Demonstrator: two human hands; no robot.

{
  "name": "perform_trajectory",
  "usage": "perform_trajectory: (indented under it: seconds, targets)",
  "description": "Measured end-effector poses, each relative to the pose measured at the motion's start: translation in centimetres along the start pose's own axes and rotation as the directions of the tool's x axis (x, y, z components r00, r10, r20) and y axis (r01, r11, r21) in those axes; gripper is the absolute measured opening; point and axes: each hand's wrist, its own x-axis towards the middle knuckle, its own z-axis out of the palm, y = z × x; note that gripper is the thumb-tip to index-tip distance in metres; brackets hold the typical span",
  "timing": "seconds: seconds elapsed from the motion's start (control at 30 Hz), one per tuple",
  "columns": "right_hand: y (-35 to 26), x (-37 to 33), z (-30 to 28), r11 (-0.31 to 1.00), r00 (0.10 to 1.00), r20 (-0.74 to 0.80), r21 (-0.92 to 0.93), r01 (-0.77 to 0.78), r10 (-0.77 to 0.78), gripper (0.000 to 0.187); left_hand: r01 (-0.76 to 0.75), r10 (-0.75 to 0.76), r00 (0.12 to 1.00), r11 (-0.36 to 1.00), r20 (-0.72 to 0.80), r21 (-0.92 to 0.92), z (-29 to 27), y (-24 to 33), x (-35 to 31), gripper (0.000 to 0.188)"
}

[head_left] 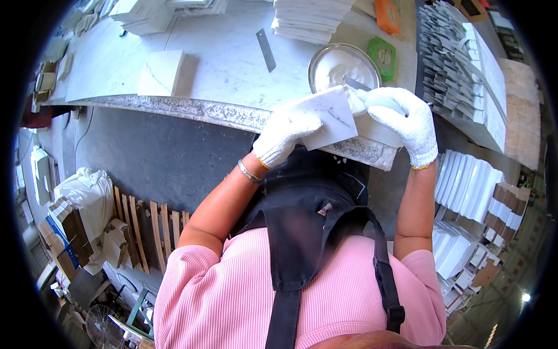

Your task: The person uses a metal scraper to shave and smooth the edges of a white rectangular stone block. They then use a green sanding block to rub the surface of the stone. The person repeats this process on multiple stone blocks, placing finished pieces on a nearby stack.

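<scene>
Gloved left hand (286, 136) grip closed on white marble tile (326, 118); right hand (407, 119) grips putty knife (359, 85) over paste bowl (343, 68) on counter (232, 64).

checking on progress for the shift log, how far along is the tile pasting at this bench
Done: hard to count; a stack of white tiles sits behind the bowl, pasted or not I cannot tell. In hand: the left hand holds a white marble tile while the right hand works a spatula in the bowl of white paste. Left: another tile lies bare on the bench.
</scene>
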Motion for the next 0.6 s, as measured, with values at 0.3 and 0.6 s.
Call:
perform_trajectory:
  seconds: [0.3,0.6]
  targets:
    - [-0.01,0.08,-0.03,1.0,1.0,-0.008,-0.013,-0.022,0.022,0.03,-0.005,0.005,1.0,1.0,0.006,0.009,0.08,0.14,-0.06,0.046]
    - [0.02,0.19,-0.09,1.0,1.0,-0.001,-0.012,-0.007,0.007,0.03,0.002,-0.003,1.0,1.0,0.005,0.026,0.11,0.32,-0.09,0.045]
